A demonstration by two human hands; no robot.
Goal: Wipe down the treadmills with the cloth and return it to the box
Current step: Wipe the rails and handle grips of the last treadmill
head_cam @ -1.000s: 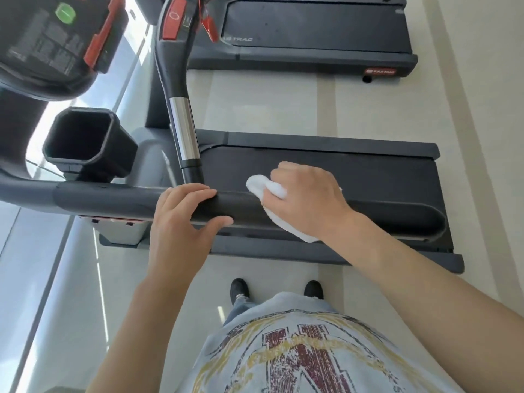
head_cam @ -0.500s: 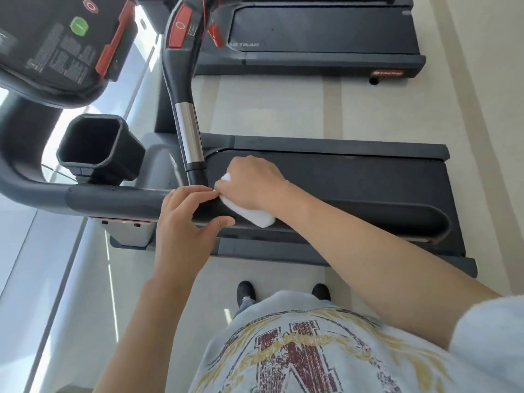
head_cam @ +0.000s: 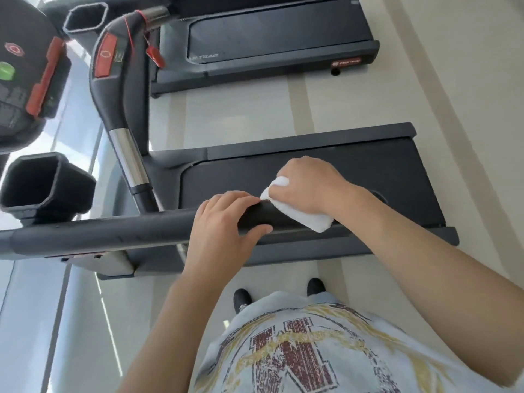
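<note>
Right hand: the right hand (head_cam: pixel 307 185) clenches a folded white cloth (head_cam: pixel 300 212) and presses it onto the near dark grey padded handrail (head_cam: pixel 113 231) of the treadmill.
Cloth: it is bunched under the palm; one corner pokes out above the thumb side and a thicker folded edge hangs over the near side of the rail.
Left hand: the left hand (head_cam: pixel 224 225) grasps the same rail, fingers curled over its top and thumb along the near face, just beside the cloth, fingertips nearly touching it.
Near treadmill: the black running belt (head_cam: pixel 397 177) lies below the rail, with a grey side step at its far edge.
Far rail: a black handrail with a silver metal section (head_cam: pixel 129 160) rises toward a red button panel (head_cam: pixel 105 56).
Cup holder: a black angular cup holder (head_cam: pixel 37 185) sits left of the rails.
Console: a dark console with a green button (head_cam: pixel 6 70) shows at the left edge.
Second treadmill: another dark grey treadmill (head_cam: pixel 278 35) stands beyond, across a strip of pale floor.
Person: white printed T-shirt (head_cam: pixel 297 347) and black shoes (head_cam: pixel 242 297) stand beside the near treadmill.
</note>
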